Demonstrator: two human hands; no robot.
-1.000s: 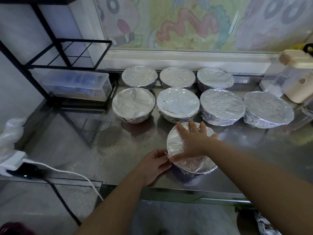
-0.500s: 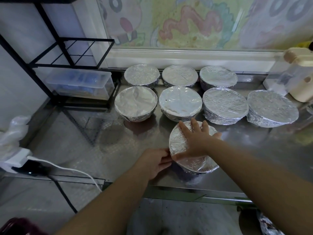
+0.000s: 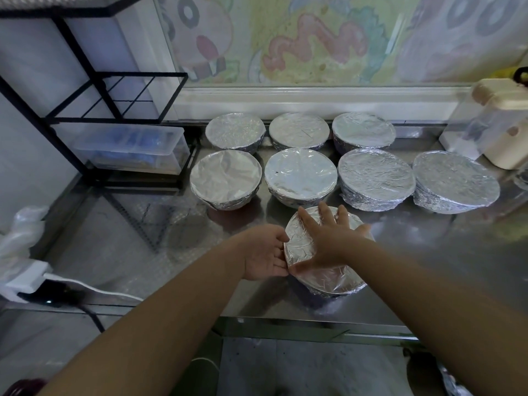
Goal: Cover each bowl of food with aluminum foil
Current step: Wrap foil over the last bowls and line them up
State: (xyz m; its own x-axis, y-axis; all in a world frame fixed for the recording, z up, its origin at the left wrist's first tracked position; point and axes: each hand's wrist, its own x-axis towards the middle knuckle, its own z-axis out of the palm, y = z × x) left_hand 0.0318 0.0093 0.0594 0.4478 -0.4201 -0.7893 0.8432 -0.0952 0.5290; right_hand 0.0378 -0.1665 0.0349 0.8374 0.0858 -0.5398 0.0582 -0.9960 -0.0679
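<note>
Done: seven foil-wrapped bowls (image 3: 300, 172), 12 o'clock.
Remaining: near bowl (image 3: 328, 281), rim at 9 o'clock.
Right hand (image 3: 328, 238): grip wide, pressing foil (image 3: 300, 244).
Left hand (image 3: 265, 252): curled on foil.

Your steel table (image 3: 177, 270) carries eight foil-covered bowls (image 3: 300, 172), three in a back row, four in a middle row and one front bowl (image 3: 328, 280) near the edge, with a black rack (image 3: 108, 120) at left and a cream container (image 3: 505, 144) at right.
</note>
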